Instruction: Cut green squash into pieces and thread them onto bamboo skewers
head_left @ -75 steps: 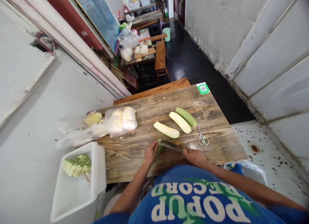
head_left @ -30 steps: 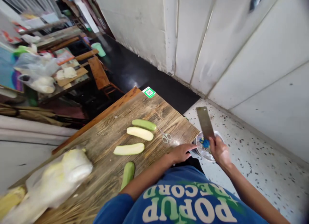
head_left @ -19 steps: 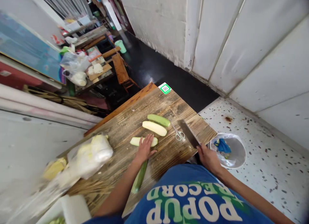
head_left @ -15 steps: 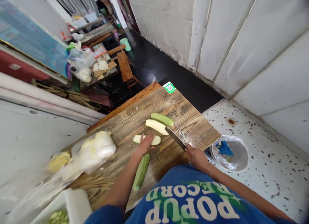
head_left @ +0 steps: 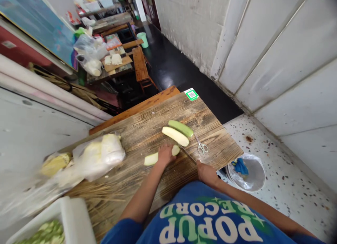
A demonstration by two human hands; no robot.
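My left hand (head_left: 165, 154) lies curled on top of a pale cut zucchini half (head_left: 151, 158) on the wooden table (head_left: 147, 131), pressing it down. My right hand (head_left: 206, 173) is closed on the handle of a knife (head_left: 188, 154), whose blade points toward the right end of that half. Just beyond lie two more zucchini pieces, one pale cut side up (head_left: 175, 136), one green skin up (head_left: 180, 128). Small scissors (head_left: 201, 146) lie to their right.
A clear bag of pale food (head_left: 98, 155) and loose bamboo skewers (head_left: 97, 195) lie on the table's left part. A white tub (head_left: 71, 219) with skewered slices stands at the near left. A bag-lined bin (head_left: 247, 172) stands on the floor at the right. Benches and cluttered tables stand beyond.
My right hand swung the knife from over the bin back to the table. My left hand came to rest on the pale zucchini half. The green half near the table's edge is gone from view.
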